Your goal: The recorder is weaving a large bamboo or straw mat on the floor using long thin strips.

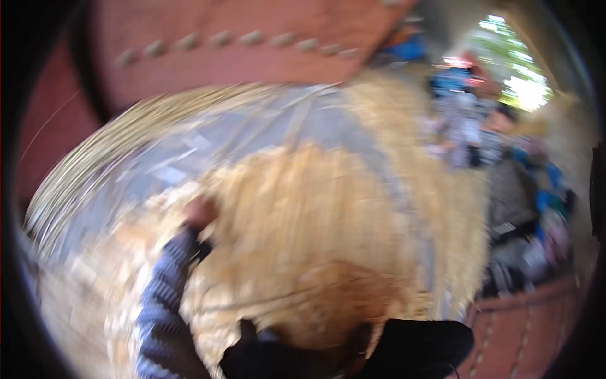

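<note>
My left hand [201, 211] reaches forward from the lower left, in a grey knitted sleeve [163, 303] with a dark band at the wrist. Motion smears its fingers, so whether it holds anything cannot be made out. It is over or against the left edge of a broad golden-brown layer [303, 208] of straw-like or strip-like material, too blurred to name exactly. Greyish-blue ground [328, 117] shows around that layer. My right hand does not appear. Dark clothing or gear [416, 347] covers the bottom middle.
A red panel [233, 60] with a row of pale studs stands along the far side. A curved band of thin straw-coloured stalks [107, 151] borders the left. To the right lie blurred bags and cloth [514, 196], with another studded red panel [517, 335] nearer me.
</note>
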A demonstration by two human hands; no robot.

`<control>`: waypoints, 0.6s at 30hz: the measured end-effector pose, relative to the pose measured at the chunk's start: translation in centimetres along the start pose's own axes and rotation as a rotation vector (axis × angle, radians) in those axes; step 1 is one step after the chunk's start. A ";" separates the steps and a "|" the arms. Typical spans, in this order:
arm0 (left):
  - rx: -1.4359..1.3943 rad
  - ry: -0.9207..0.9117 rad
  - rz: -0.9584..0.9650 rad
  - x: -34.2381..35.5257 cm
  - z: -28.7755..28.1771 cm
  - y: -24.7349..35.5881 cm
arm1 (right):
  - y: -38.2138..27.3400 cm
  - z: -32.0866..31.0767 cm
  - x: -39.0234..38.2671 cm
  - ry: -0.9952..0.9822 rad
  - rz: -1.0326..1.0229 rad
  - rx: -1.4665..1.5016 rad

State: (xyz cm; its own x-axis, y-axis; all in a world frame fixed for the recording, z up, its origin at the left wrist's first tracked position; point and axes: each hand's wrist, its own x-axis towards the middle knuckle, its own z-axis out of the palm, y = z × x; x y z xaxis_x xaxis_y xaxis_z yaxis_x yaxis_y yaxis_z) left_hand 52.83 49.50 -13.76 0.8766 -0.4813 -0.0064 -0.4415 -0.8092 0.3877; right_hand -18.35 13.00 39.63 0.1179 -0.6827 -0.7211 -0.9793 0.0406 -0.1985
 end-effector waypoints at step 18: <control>-0.581 -0.156 -0.162 -3.3 -5.9 1.8 | 16.3 1.2 9.7 -0.058 0.187 0.194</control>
State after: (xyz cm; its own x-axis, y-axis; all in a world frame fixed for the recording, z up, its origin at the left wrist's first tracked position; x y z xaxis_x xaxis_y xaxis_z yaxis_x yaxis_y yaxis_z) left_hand 50.30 51.56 -7.60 0.8657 -0.4473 -0.2248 -0.0907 -0.5817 0.8083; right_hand -32.95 7.89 28.61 -0.0469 -0.6077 -0.7927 -0.9357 0.3045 -0.1781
